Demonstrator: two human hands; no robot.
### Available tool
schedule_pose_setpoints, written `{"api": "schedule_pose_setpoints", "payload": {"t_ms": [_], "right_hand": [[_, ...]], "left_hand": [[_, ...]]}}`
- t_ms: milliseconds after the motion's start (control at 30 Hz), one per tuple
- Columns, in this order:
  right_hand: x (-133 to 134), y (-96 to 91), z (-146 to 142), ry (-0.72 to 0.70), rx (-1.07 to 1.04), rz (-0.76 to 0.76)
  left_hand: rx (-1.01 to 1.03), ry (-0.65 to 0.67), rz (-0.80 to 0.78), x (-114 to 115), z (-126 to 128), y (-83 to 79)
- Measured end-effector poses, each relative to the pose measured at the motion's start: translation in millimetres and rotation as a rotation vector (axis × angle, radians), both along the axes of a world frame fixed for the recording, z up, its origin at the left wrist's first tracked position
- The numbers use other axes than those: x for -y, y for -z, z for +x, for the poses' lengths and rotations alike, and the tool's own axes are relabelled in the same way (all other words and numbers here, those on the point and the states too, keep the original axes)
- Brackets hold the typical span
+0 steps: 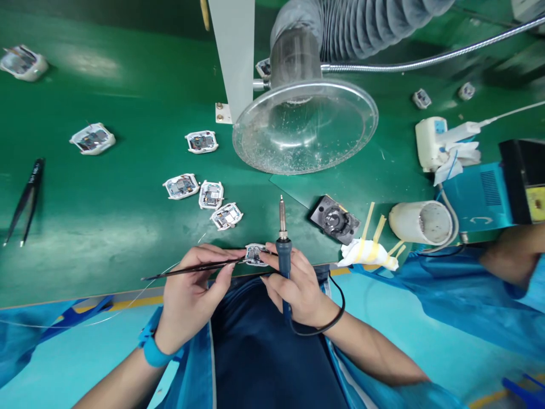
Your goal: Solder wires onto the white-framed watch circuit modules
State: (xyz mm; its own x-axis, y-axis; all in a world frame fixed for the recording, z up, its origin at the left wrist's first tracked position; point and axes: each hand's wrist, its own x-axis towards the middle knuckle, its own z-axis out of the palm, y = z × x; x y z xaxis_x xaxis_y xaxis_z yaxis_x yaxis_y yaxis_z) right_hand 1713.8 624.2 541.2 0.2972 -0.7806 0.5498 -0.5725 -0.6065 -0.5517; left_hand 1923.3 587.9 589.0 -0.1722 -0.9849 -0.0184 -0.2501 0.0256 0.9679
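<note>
My left hand (187, 301) is closed on a pair of dark tweezers (187, 270), whose tips point right, at a small white watch case (255, 255) with its electronics exposed. That case sits at the table's near edge, between both hands. In my right hand (306, 292) is a soldering iron (284, 250), its metal tip pointing up and away from the case. The fingertips of the right hand also touch the right side of the case. A thin silvery wire (140, 294) runs from the lower left to behind my left hand.
Several open watch cases (211, 195) lie on the green table (140, 227). A clear fume hood (304, 128) hangs ahead. On the right are a black block (335, 219), a wrapped white bundle (368, 253), a white cup (404, 222) and a blue box (477, 196). Another person's arm (513, 253) shows far right.
</note>
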Motion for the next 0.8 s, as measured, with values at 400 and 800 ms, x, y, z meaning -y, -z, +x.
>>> {"api": "schedule_pose_setpoints", "payload": {"t_ms": [400,800], "right_hand": [[-0.4,-0.4,-0.1,0.003,-0.008,-0.006],[-0.8,-2.5,-0.9,-0.012,0.011,0.003]], "left_hand": [[0.040,0.037,-0.108,-0.5,0.2,5.5],[0.191,0.125,-0.226,0.7,-2.2,3.9]]}}
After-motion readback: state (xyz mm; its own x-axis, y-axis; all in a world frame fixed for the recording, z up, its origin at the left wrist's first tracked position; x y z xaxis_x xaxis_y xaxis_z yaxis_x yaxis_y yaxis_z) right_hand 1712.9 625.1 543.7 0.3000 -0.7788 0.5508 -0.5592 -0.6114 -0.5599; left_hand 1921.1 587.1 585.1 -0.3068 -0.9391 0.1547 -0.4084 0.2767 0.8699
